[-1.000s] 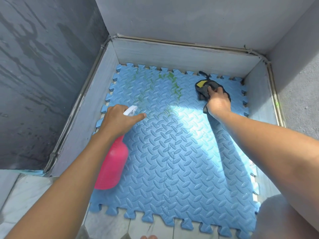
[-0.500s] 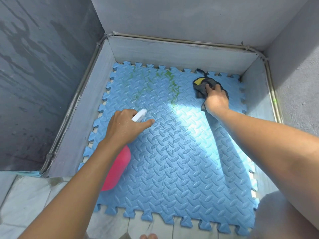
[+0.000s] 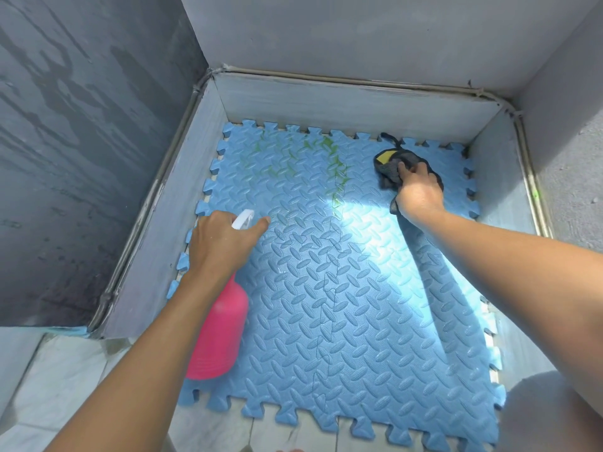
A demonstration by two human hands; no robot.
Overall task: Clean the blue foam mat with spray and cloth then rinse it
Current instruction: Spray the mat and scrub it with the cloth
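- No text, brand, number or sign can be read anywhere.
- The pink bottle point(image 3: 217, 334) below the left fingers shows a plain side, no label.
- The cloth point(image 3: 390, 164) under the right fingers bears a yellow patch, with no lettering to make out.
- The mat point(image 3: 342, 305) carries only an embossed pattern.

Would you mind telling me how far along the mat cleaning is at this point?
Early stage. Green stains still streak the far part of the blue foam mat. In hand: the left hand grips the pink spray bottle, and the right hand presses the dark cloth on the mat's far right. Wiping the stains and rinsing remain.
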